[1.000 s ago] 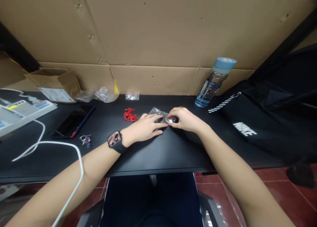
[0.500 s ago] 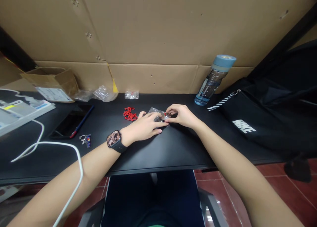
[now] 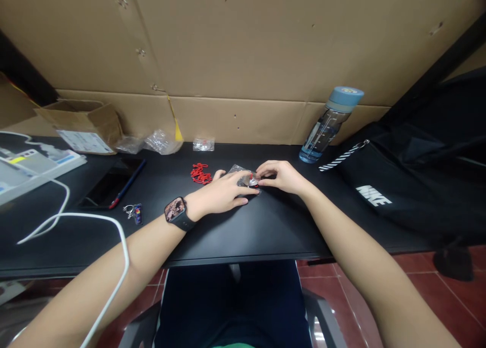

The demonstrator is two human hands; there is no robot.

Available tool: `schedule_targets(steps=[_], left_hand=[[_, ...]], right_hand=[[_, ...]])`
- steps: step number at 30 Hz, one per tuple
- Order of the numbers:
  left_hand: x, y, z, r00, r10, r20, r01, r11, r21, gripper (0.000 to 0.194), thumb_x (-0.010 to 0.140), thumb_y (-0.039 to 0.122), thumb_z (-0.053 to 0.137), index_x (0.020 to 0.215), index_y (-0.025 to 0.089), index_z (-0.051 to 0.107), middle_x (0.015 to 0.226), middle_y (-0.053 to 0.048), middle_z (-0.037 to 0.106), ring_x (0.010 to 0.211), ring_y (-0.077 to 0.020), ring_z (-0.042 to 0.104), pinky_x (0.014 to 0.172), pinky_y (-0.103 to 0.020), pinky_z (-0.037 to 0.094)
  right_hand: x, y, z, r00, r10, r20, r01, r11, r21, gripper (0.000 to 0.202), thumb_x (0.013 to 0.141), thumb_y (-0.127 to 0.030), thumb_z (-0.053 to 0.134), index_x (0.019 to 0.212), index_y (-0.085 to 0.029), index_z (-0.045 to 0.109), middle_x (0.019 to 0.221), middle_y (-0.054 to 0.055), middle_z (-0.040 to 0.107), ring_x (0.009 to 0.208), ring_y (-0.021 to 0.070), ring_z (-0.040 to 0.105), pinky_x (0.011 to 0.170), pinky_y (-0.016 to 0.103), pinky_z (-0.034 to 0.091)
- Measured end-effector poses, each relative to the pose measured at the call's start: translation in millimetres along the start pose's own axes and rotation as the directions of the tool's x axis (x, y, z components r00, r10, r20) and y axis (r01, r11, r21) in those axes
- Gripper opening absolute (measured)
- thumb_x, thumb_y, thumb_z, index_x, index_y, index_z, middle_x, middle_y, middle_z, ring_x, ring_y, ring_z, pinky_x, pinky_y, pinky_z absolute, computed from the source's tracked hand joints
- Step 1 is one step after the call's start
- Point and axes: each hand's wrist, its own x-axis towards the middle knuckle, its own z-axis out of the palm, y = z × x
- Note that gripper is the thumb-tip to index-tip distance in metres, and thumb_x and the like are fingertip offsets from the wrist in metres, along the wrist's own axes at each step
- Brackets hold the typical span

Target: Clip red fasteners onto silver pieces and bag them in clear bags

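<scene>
My left hand (image 3: 224, 192) lies palm down on the desk, its fingers spread over a small clear plastic bag (image 3: 236, 168). At the fingertips shows a clear, rounded piece with a red bit on top (image 3: 251, 180); its exact kind is too small to tell. From the right, my right hand (image 3: 283, 177) pinches the edge of that clear piece between thumb and fingertips. Just beyond my left hand lies a small heap of red cords (image 3: 200, 174). Part of the plastic bag is hidden beneath my left fingers.
A water bottle (image 3: 329, 125) and a black bag (image 3: 383, 186) stand at the right. Leftward are a phone (image 3: 110, 183), a keychain (image 3: 137, 214), a cardboard box (image 3: 85, 125) and crumpled plastic (image 3: 163, 141). A white cable (image 3: 123, 252) crosses my left forearm.
The clear rounded piece with the red bit now shows more fully between my hands. My right hand has shifted slightly to the right; my left hand stays nearly still.
</scene>
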Motion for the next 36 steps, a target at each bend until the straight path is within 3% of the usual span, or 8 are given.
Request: schedule_targets(steps=[6,12,15,19,22,30,36], left_hand=[[0,1,-1.5,1.0,-0.009,0.0,0.009,1.0,-0.016,0.04,0.104,0.036,0.057,0.143,0.044,0.062,0.169,-0.005,0.033,0.149,-0.0339,0.04,0.115,-0.059,0.029],[1,1,-1.4,1.0,0.006,-0.01,-0.007,1.0,-0.029,0.039,0.104,0.037,0.057,0.141,0.044,0.064,0.17,-0.006,0.033,0.148,-0.034,0.041,0.114,-0.058,0.029],[0,-1,-0.2,1.0,0.006,-0.015,-0.006,1.0,-0.029,0.039,0.104,0.037,0.057,0.141,0.044,0.064,0.17,-0.005,0.032,0.148,-0.0344,0.041,0.114,-0.057,0.029],[-1,-2,-0.5,1.0,0.02,-0.021,-0.021,0.999,-0.039,0.038,0.104,0.037,0.057,0.141,0.045,0.064,0.171,-0.003,0.031,0.148,-0.0341,0.04,0.115,-0.056,0.029],[-1,-2,-2.7,0.999,0.035,-0.012,-0.035,0.998,-0.049,0.038,0.104,0.036,0.056,0.14,0.045,0.064,0.17,-0.002,0.032,0.148,-0.0337,0.04,0.115,-0.056,0.028],[-2,0,-8.8,0.998,0.062,0.019,-0.061,0.996,-0.058,0.037,0.102,0.037,0.06,0.139,0.043,0.066,0.171,-0.006,0.03,0.15,-0.0367,0.039,0.116,-0.058,0.029],[-1,-2,-9.3,0.997,0.069,0.025,-0.067,0.994,-0.087,0.035,0.102,0.034,0.061,0.135,0.044,0.069,0.171,-0.005,0.031,0.153,-0.0382,0.036,0.118,-0.062,0.026]], right_hand=[[2,0,12,0.99,0.07,-0.121,-0.067,0.997,0.026,0.038,0.072,-0.042,0.091,0.099,-0.019,0.078,0.096,0.006,0.076,0.085,0.0203,0.076,0.083,0.033,0.063],[10,-1,27,0.974,0.001,-0.227,-0.021,0.996,-0.087,0.036,0.069,-0.041,0.094,0.092,-0.019,0.076,0.091,0.004,0.071,0.07,0.0149,0.068,0.069,0.03,0.058],[13,-1,26,0.979,-0.02,-0.204,-0.002,0.994,-0.106,0.038,0.068,-0.041,0.094,0.094,-0.02,0.075,0.095,0.004,0.07,0.07,0.014,0.067,0.07,0.03,0.059],[8,3,14,0.996,0.022,-0.083,-0.019,0.999,0.038,0.038,0.075,-0.039,0.088,0.105,-0.02,0.073,0.108,0.006,0.068,0.083,0.0173,0.075,0.076,0.031,0.062],[5,5,10,0.993,0.05,-0.103,-0.041,0.995,0.087,0.035,0.078,-0.038,0.086,0.103,-0.019,0.073,0.106,0.006,0.068,0.085,0.0186,0.077,0.076,0.031,0.062],[16,1,32,0.977,0.013,-0.211,-0.042,0.991,-0.13,0.037,0.072,-0.038,0.091,0.099,-0.019,0.073,0.106,0.005,0.069,0.065,0.0109,0.062,0.066,0.029,0.052],[17,1,34,0.973,0.005,-0.231,-0.064,0.966,-0.25,0.044,0.073,-0.045,0.091,0.103,-0.021,0.071,0.104,0.005,0.067,0.074,0.0151,0.058,0.071,0.031,0.05]])
